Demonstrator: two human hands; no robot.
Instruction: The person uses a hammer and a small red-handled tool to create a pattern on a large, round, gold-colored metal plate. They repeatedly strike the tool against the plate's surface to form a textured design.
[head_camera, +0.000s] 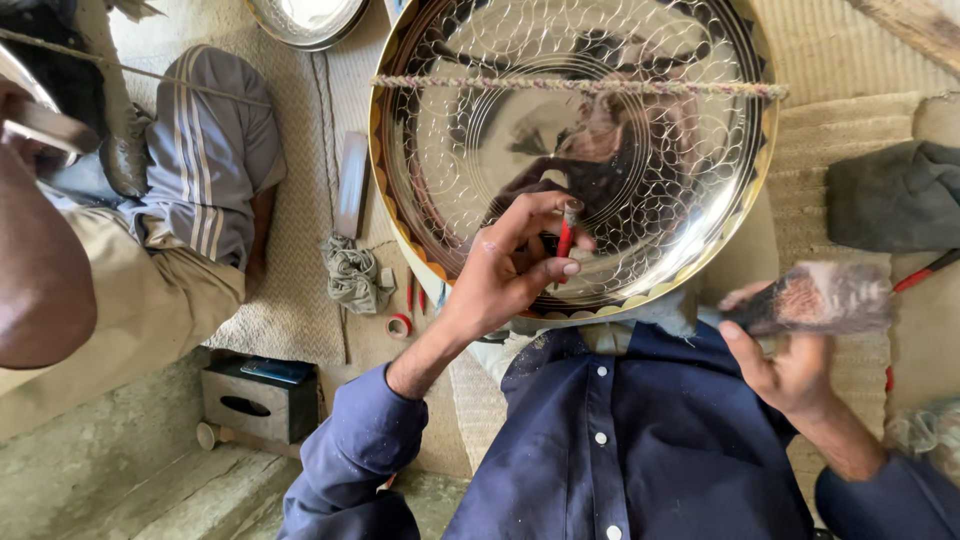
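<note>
- Left hand has its fingers pinched together on a red-handled tool, tip against the engraved metal tray.
- Right hand, at four o'clock from the tray, is clamped on a blurred hammer.
- Grey rag and red tape roll lie on the woven mat at nine o'clock.

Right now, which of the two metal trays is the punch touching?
The big engraved tray with the scalloped gold rim, where the left hand holds the punch; the other tray sits top-left.

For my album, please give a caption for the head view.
Left hand holds a red tool on a metal tray; right hand swings a mallet.
</note>
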